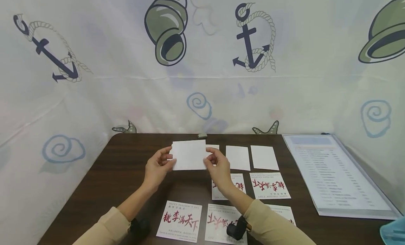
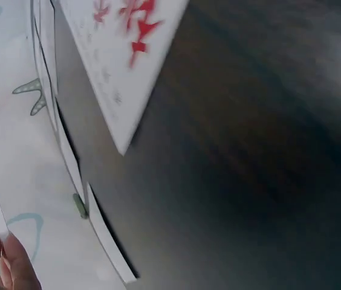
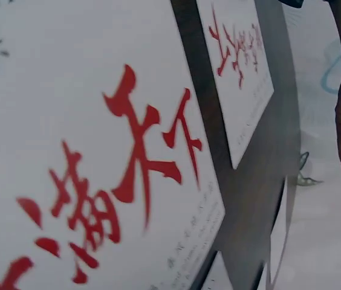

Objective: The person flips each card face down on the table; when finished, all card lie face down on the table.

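Observation:
Both hands hold a blank white card (image 1: 189,155) upright above the far part of the table. My left hand (image 1: 158,167) pinches its left edge between thumb and fingers, and my right hand (image 1: 219,167) pinches the right edge. In the left wrist view, the left hand's fingers (image 2: 13,266) grip a corner of it. Beyond the right hand lie blank cards, one (image 1: 238,158) partly behind its fingers and another (image 1: 264,157) farther right. A card with red characters (image 1: 270,186) lies nearer. Below the right forearm is one more red-lettered card (image 1: 218,220), partly covered.
A red-lettered card (image 1: 179,221) lies at the near edge between the forearms. On the right stands a stack of printed sheets (image 1: 338,174). A small greenish object (image 1: 202,135) sits at the table's (image 1: 104,188) back edge. A blue item (image 1: 393,232) shows at lower right.

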Available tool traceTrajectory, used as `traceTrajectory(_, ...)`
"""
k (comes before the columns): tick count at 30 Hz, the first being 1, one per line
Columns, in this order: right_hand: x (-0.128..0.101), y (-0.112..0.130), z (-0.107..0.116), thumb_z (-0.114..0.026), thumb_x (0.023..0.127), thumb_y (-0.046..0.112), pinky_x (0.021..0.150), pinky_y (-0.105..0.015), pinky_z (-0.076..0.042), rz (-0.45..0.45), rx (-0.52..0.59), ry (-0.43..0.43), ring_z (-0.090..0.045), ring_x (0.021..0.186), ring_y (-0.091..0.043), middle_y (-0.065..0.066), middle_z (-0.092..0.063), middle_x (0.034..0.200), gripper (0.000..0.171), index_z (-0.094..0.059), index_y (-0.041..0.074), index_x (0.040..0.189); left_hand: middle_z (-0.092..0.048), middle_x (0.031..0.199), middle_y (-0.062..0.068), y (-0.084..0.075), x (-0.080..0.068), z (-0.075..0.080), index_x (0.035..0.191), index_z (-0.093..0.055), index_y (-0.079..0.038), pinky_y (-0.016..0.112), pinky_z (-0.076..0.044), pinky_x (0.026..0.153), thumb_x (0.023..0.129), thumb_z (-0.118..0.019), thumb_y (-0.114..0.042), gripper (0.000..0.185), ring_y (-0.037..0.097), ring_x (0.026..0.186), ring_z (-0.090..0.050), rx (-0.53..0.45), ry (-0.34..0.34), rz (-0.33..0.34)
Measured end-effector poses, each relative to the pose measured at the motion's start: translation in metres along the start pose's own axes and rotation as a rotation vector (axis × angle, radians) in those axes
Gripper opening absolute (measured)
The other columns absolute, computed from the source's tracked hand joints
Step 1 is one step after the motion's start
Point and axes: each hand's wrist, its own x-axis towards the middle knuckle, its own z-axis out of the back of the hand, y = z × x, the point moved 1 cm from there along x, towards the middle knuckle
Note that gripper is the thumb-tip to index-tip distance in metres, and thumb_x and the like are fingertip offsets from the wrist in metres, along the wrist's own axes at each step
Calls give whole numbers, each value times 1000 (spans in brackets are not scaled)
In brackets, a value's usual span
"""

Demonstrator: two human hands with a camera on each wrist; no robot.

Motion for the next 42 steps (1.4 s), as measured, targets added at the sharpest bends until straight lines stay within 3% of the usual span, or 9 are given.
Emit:
traceTrajectory(4, -4, -7, -3, -64, 83, -4, 53, -20, -49, -71, -3, 67, -54, 60, -10, -9, -62, 77, 42, -58, 8, 122, -64, 100, 17, 5, -5, 4, 127, -58, -6, 21, -54, 64, 82, -71, -4, 48, 14, 77, -60, 78, 17, 15)
traceTrajectory(8, -9, -17, -7, -65, 81, -6, 54, -27, -55, -104, -15, 152, -59, 57, -14, -11, -62, 74, 44, -55, 1, 123, -64, 98, 16, 12, -12, 10, 126, -59, -2, 22, -55, 63, 80, -72, -2, 47, 16, 77, -61, 132, 55, 68)
traceTrajectory(12, -14, -25, -13, -67, 80, -5, 51, -25, -54, -131, -62, 243, -62, 53, -15, -8, -62, 70, 44, -52, -6, 122, -64, 96, 15, 19, -17, 16, 124, -59, 2, 24, -55, 63, 80, -71, -1, 46, 18, 78, -60, 168, 104, 103)
traceTrajectory(17, -20, -28, -20, -71, 79, 1, 48, -23, -50, -159, -161, 321, -57, 51, -11, -3, -62, 67, 44, -51, -5, 118, -62, 92, 12, 23, -23, 24, 122, -59, 4, 26, -56, 63, 80, -70, 0, 44, 17, 77, -59, 247, 149, 123)
traceTrajectory(25, -23, -24, -31, -76, 76, 17, 55, -25, -38, -163, -427, 352, -53, 60, -9, 4, -63, 71, 41, -57, 6, 111, -62, 88, 8, 28, -26, 34, 119, -61, 4, 27, -56, 62, 78, -71, 2, 42, 17, 75, -61, 369, 177, 127)
traceTrajectory(42, -30, -24, -41, -79, 74, 21, 49, -23, -33, -91, -578, 367, -45, 53, -7, 7, -53, 63, 40, -55, 9, 103, -60, 83, 8, 35, -26, 39, 114, -63, 6, 27, -55, 59, 77, -71, 3, 38, 16, 71, -57, 496, 208, 111)
